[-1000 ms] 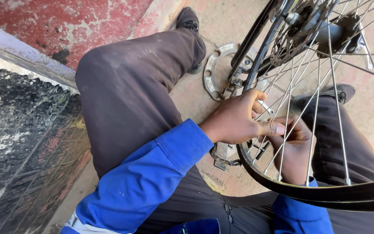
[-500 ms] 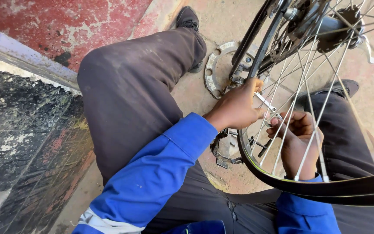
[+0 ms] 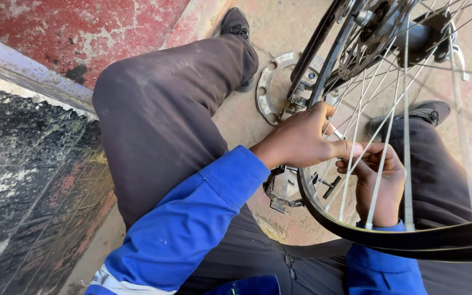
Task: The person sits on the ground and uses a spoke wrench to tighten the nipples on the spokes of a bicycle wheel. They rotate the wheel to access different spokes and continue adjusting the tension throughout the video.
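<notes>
A bicycle wheel (image 3: 411, 240) with a black tyre and silver spokes stands between my knees. My left hand (image 3: 301, 139) reaches in from the left and pinches a spoke (image 3: 350, 164) near the rim, beside the bicycle frame tube (image 3: 329, 60). My right hand (image 3: 378, 186) is behind the spokes, fingers curled against the same spoke and touching my left fingertips. Whether a small tool sits between the fingers is hidden. The hub and sprocket (image 3: 378, 33) sit at the top. Both sleeves are blue.
A round metal ring with holes (image 3: 266, 90) lies on the concrete floor by my left shoe (image 3: 236, 24). A bicycle pedal (image 3: 282, 188) lies under the rim. My right shoe (image 3: 427, 112) is behind the spokes. A red peeling wall and dark step are at left.
My left hand has slid down the spoke toward the rim, and both hands have closed together on it. The view has shifted slightly.
</notes>
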